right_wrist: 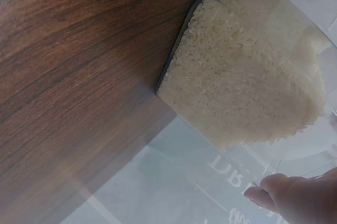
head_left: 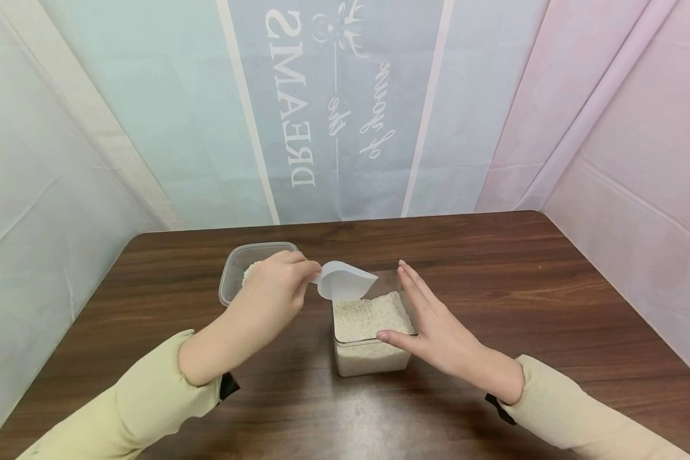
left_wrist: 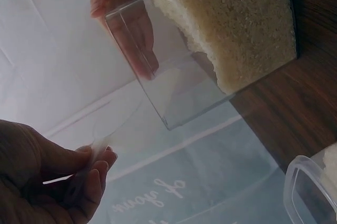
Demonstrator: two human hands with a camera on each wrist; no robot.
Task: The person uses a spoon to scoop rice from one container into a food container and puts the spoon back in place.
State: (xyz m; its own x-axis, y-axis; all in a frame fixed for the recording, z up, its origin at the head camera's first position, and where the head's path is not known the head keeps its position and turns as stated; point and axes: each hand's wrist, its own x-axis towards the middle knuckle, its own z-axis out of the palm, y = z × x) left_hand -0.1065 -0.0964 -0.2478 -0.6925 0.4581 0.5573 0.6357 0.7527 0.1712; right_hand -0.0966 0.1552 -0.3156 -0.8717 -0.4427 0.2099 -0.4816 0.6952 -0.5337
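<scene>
My left hand [head_left: 278, 275] pinches the handle of a whitish translucent scoop [head_left: 345, 281] between thumb and fingers. The scoop's pointed lip faces right, above the back left part of a clear square container [head_left: 374, 361]. Rice [head_left: 374, 316] fills much of this container and slopes unevenly, as the left wrist view also shows through the wall. Against the container's right side lies my right hand [head_left: 437, 326], its fingers straight and its thumb across the front rim. In the right wrist view, fingertips [right_wrist: 263, 190] show beside the clear wall.
Behind my left hand stands a shallow clear plastic tub [head_left: 227, 281] with some rice in it, partly hidden by that hand. Both containers stand on a dark brown wooden table [head_left: 523, 275]. A printed cloth [head_left: 345, 128] hangs behind the table's far edge, with pale cloths at both sides.
</scene>
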